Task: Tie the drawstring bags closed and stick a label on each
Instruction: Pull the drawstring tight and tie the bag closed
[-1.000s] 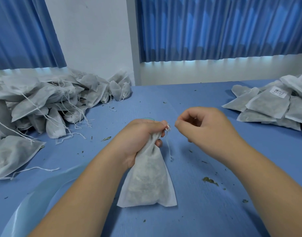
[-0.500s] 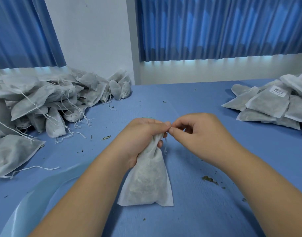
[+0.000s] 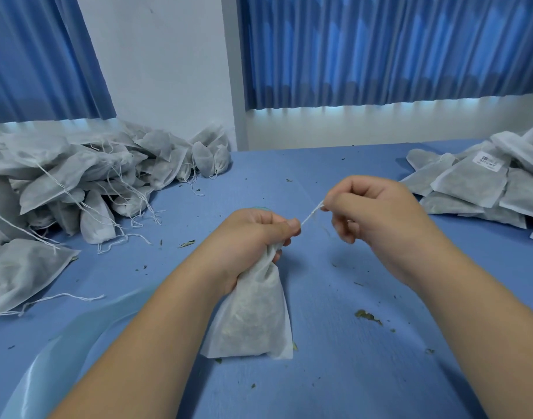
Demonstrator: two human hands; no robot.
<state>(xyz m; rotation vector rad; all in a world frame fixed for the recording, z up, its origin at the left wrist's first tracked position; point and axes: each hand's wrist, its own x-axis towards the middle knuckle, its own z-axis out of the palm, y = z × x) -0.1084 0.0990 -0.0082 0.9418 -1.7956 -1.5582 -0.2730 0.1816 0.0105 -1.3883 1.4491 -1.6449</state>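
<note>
since the frame half a second back, the right hand [image 3: 377, 219] has pulled away from the left toward 2 o'clock, and the drawstring [image 3: 312, 213] now runs taut between them. from my remote seat i read the right hand as pinching the string's end between thumb and forefinger, with the other fingers curled. the left hand [image 3: 250, 237] is wrapped tight round the gathered neck of the drawstring bag [image 3: 253, 316], thumb and forefinger closed where the string leaves it. the bag sits at the centre of the view, its bottom edge on the blue table [image 3: 365, 382], its body leaning up into the fist. at 9 to 10 o'clock lies a heap of untied bags [image 3: 78, 189] with loose strings trailing. at 2 to 3 o'clock is a stack of flat bags [image 3: 470, 192], one near the top bearing a white label [image 3: 487, 161]. dried leaf crumbs [image 3: 368, 316] lie at 4 o'clock, a translucent strip [image 3: 62, 352] curls at 8 o'clock, and blue curtains [image 3: 380, 49] hang at 12.
</note>
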